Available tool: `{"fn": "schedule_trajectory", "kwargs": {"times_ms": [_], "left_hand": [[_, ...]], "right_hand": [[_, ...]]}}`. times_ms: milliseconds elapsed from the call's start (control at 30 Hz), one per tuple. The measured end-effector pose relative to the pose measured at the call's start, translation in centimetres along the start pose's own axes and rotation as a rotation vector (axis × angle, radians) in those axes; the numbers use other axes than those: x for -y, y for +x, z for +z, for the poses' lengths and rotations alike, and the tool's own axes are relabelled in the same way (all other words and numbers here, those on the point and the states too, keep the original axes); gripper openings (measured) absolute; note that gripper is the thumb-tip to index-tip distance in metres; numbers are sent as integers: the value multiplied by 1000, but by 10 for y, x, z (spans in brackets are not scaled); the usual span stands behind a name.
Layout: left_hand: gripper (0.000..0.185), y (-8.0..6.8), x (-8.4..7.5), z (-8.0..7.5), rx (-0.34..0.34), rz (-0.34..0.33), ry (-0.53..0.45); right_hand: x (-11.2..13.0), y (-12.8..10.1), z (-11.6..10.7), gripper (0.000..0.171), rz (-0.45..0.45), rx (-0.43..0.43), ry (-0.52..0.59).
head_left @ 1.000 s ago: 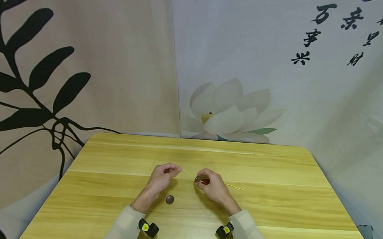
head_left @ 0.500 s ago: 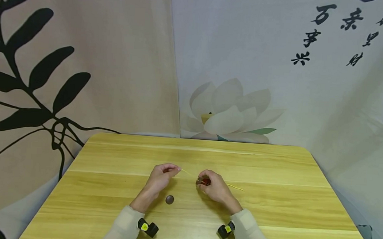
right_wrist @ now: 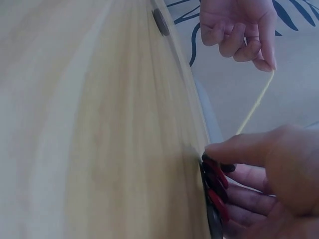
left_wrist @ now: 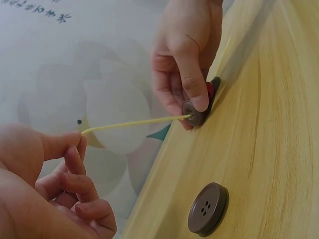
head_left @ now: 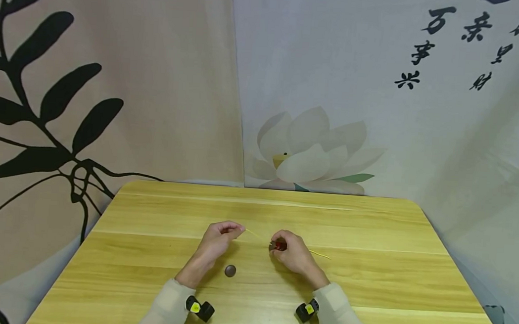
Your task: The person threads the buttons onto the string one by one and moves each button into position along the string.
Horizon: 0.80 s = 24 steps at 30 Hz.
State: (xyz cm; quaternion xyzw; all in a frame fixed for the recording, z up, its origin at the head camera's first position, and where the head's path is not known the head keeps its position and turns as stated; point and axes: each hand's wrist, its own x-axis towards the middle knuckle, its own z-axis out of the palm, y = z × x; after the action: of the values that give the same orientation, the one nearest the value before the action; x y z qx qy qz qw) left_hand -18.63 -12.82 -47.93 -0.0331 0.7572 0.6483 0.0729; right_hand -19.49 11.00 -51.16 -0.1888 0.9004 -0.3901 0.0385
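My left hand [head_left: 216, 241] pinches the end of a yellow cord [left_wrist: 134, 123] between thumb and fingertip. The cord runs taut to a brown button [left_wrist: 193, 113] and passes through a hole in it. My right hand [head_left: 293, 253] grips that button by its edge. Behind it, several red and dark buttons [right_wrist: 217, 189] stand in a row within the right hand, partly hidden by the fingers. Beyond the right hand, the cord's other end lies out over the table. A loose brown button [left_wrist: 208, 209] with small holes lies flat near the left wrist.
The wooden table [head_left: 368, 282] extends around both hands. At its far edge hangs a curtain [head_left: 180, 78] printed with leaves, a lotus and characters. A small black camera [head_left: 200, 308] sits on each wrist.
My right hand has drawn slightly to the right with the brown button, closing up to the red ones. More cord shows between the hands. The left hand is almost still.
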Motion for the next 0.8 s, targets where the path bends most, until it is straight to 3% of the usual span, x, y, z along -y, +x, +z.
{"fn": "schedule_trajectory", "kwargs": {"times_ms": [800], "left_hand": [[25, -3, 1, -2, 16, -8, 14]], "right_hand": [[2, 0, -1, 25, 43, 5, 16]]}}
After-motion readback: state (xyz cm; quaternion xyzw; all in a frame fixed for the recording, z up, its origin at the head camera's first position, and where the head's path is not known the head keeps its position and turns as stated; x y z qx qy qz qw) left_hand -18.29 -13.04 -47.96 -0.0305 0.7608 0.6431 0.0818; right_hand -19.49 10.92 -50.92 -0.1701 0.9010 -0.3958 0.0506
